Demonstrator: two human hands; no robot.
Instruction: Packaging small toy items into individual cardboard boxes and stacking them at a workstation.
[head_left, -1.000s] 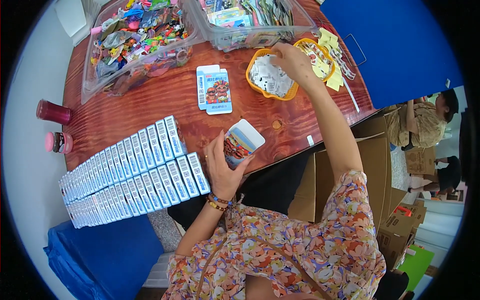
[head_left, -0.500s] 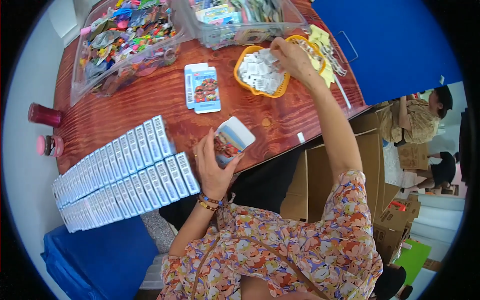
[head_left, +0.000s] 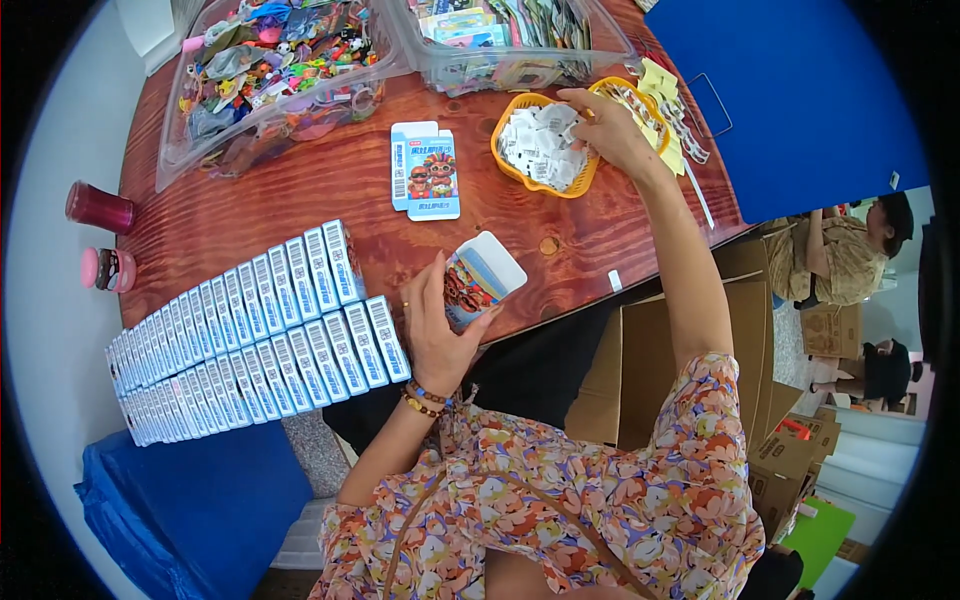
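My left hand (head_left: 440, 330) grips a small blue-and-white printed carton (head_left: 472, 285) between thumb and fingers. The carton stands tilted above the table edge, its white top flap folded out. Over at the far right, my right hand (head_left: 612, 128) reaches to the right rim of a yellow basket (head_left: 507, 172), its fingers bent and apart at the small white packets (head_left: 540, 143) heaped inside. Some fingertips are hard to make out there. A flat, unfolded carton (head_left: 432, 180) of the same print lies between the carton in my hand and the clear bins.
Two rows of filled-out cartons (head_left: 250, 325) stand at the left. Behind are a clear bin of small toys (head_left: 290, 65) and a clear bin of flat packs (head_left: 510, 70). A second yellow basket (head_left: 665, 140) adjoins yellow slips (head_left: 660, 80). A cardboard box (head_left: 690, 370) stands below the table's right edge.
The whole view has shifted slightly. My right hand has its fingers lower and spread at the packets' basket; my left hand still holds the carton.
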